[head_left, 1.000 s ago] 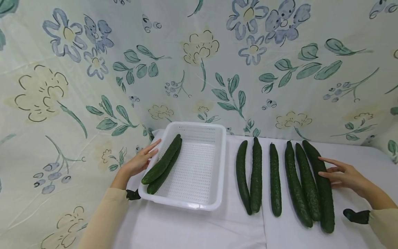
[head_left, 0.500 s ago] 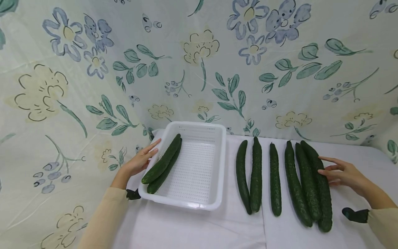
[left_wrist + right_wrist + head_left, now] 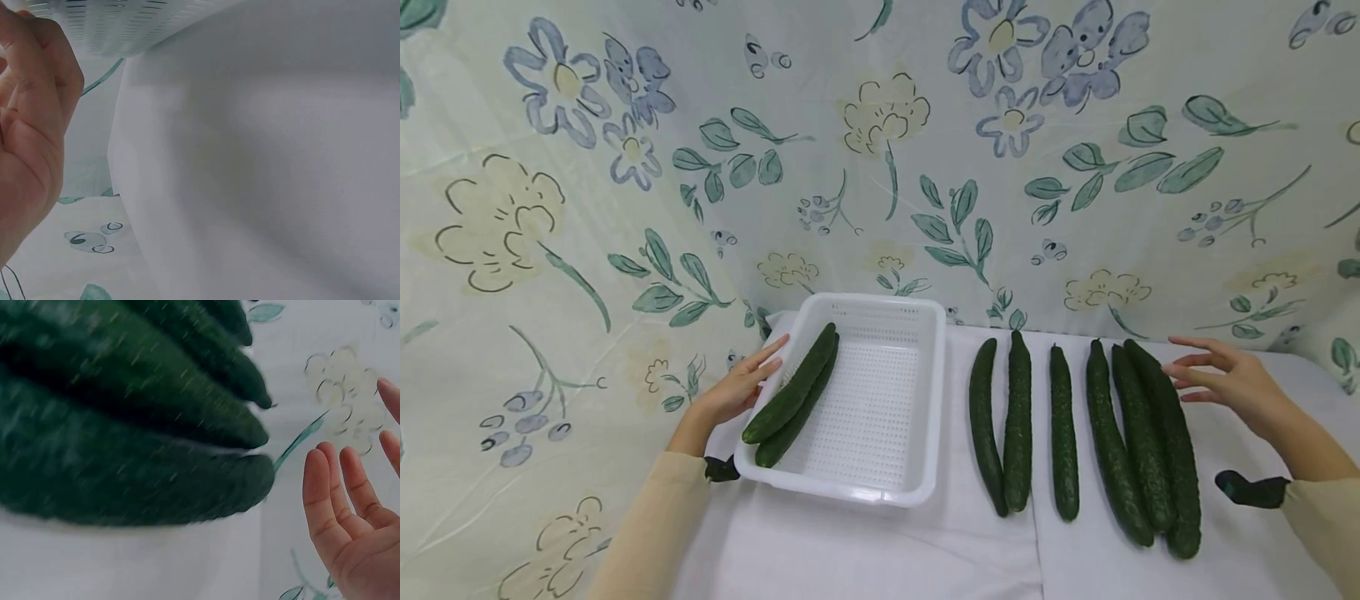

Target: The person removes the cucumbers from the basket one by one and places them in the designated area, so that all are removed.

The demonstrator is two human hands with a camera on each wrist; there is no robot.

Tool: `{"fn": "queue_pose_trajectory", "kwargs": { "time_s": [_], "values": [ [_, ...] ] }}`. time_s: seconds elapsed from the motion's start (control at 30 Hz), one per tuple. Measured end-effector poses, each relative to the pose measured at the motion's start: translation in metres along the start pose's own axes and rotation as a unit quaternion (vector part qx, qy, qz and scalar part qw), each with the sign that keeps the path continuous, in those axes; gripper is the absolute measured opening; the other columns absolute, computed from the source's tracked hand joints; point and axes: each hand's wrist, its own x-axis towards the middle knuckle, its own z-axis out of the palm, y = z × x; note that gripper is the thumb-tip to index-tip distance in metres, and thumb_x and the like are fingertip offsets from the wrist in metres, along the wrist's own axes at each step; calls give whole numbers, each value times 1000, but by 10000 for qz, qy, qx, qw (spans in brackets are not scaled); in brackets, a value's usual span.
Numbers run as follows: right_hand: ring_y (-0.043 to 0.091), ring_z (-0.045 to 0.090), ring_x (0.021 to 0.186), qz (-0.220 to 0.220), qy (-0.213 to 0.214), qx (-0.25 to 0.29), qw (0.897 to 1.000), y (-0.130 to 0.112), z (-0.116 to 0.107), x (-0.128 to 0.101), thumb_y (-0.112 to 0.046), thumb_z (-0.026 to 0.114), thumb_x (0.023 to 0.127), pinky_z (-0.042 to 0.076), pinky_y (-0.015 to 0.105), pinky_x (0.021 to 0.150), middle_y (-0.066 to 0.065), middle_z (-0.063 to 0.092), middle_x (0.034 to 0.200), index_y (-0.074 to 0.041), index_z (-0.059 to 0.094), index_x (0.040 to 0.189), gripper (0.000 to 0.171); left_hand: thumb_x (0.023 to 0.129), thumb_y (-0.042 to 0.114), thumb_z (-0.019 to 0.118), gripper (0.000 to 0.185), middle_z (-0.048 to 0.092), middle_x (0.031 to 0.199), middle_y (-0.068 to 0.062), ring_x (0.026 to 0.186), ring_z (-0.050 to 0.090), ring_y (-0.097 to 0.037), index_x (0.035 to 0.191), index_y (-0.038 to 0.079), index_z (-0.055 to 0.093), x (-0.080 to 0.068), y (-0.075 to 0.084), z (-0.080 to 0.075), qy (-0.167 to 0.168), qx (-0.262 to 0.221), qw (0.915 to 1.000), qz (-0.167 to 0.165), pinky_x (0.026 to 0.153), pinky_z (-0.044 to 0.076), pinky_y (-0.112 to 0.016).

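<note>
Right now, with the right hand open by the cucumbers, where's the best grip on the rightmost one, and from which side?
Probably mid-length, from its bare right side. The rightmost cucumber lies flat, long axis running away from the person, and presses against its neighbour on the left, so fingers have little room there. The right hand is open beside its far end, not touching in the right wrist view.

The head view looks down over the whole table (image 3: 880, 550), while both wrist views sit close beside their hands.
</note>
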Motion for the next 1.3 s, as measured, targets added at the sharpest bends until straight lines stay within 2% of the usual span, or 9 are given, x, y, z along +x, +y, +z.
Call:
{"fn": "queue_pose_trajectory", "kwargs": {
  "time_s": [0.17,0.53,0.8,1.1,1.3],
  "values": [
    [11,64,85,-179,-75,141,9997,-26,12,6,-22,60,90,53,31,67,-13,52,104,-20,32,143,60,100,26,39,53,25,146,-8,110,47,-21,148,29,17,-1,0,-1,-34,-36,10000,15,79,49,-35],
    [21,64,89,-421,-437,896,9941,-76,50,19,-18,60,90,52,41,73,7,53,108,-16,35,141,57,100,26,39,53,27,145,-10,109,48,-20,148,30,16,0,-1,-2,-98,-91,9999,49,79,49,-35],
    [26,63,91,-479,-635,1354,9876,-104,80,33,-16,63,88,52,42,73,12,56,111,-13,38,139,56,100,27,40,53,27,145,-10,109,49,-19,148,30,17,0,-2,-2,-84,-129,9999,38,81,49,-37],
    [37,60,93,-668,-1156,1788,9748,-138,121,52,-15,63,88,50,47,76,21,56,109,-10,39,138,56,100,26,40,53,26,146,-10,112,46,-22,148,29,17,0,-1,-2,-84,-130,9998,107,81,48,-36],
    [35,62,86,-587,-1459,2046,9661,-151,149,63,-15,64,87,50,48,76,19,57,104,-9,39,137,57,100,25,40,53,24,147,-8,116,43,-23,148,28,17,0,-1,-2,-80,-153,9998,120,84,48,-36]
  ]
}}
